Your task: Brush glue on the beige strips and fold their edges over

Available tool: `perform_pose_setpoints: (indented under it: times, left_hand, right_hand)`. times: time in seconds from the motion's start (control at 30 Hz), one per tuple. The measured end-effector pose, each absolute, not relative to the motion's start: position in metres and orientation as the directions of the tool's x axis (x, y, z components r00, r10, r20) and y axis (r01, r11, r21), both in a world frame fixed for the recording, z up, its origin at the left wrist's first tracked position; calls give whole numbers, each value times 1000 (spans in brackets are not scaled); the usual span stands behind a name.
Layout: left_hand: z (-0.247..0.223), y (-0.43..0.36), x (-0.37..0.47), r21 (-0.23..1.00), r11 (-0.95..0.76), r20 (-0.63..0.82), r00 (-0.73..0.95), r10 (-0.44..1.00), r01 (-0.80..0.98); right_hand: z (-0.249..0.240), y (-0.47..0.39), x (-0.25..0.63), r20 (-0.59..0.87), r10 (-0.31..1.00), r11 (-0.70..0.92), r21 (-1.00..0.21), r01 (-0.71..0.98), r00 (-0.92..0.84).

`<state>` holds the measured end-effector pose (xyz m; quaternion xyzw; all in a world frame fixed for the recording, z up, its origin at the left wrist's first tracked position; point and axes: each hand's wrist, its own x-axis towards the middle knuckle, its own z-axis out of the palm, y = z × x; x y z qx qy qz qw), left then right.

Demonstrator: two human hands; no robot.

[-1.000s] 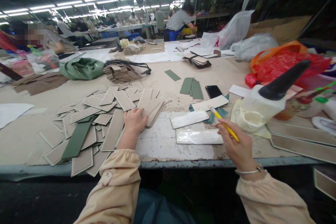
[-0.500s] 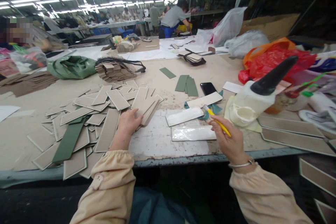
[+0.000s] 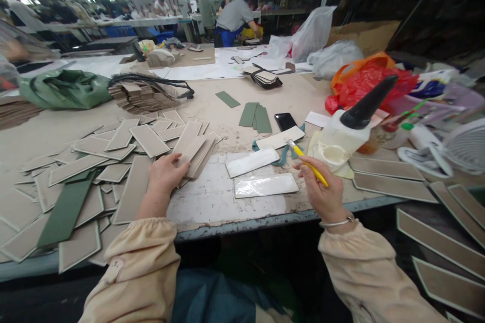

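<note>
My right hand point(image 3: 324, 189) grips a slim yellow-handled brush point(image 3: 312, 166). Its pale tip meets the far strip point(image 3: 276, 138), which lies over teal scraps. Nearer to me are a white-coated strip point(image 3: 252, 162) and a second strip point(image 3: 265, 185) with a wet, glossy white coat. On the left, my left hand point(image 3: 164, 179) has its fingers bent around the near end of a fanned stack of beige strips point(image 3: 202, 156). Many loose beige pieces point(image 3: 149, 140) with pale edges spread beside it, a long green strip point(image 3: 68, 209) among them.
A white bottle point(image 3: 343, 133) with a black nozzle stands right of the brush. Beyond the strips lie a phone point(image 3: 285, 121) and green pieces point(image 3: 255, 117). Beige strips point(image 3: 390, 184) rest at right, near the table edge point(image 3: 242, 229). A person point(image 3: 235, 15) bends over a table behind.
The view has shifted, so the table contents appear farther left. The brush tip has moved slightly along the far strip; my left hand stays at the stack.
</note>
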<state>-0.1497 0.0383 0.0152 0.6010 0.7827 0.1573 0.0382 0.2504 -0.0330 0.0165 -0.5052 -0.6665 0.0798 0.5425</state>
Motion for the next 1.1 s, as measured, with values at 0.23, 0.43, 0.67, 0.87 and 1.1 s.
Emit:
perform_pose_setpoints:
  times: [0.23,0.43,0.67,0.87,1.1]
  left_hand:
    - [17,38,-150,415,251,196,-355,914,875]
    - [22,34,-147,549,244,193,-405,894,800]
    - [21,34,-149,683,223,188,-462,867,696]
    - [29,34,-150,796,161,200,-504,840,584]
    - [61,-4,-94,985,165,-166,-5,986,-57]
  right_hand:
    - [17,-34,248,644,763,494,-637,592,57]
    - [15,-35,244,641,766,496,-633,594,43]
    - [11,-34,244,645,764,494,-610,620,26]
    - [12,-33,243,674,738,542,-608,580,16]
    - [21,-33,239,737,676,612,-566,552,6]
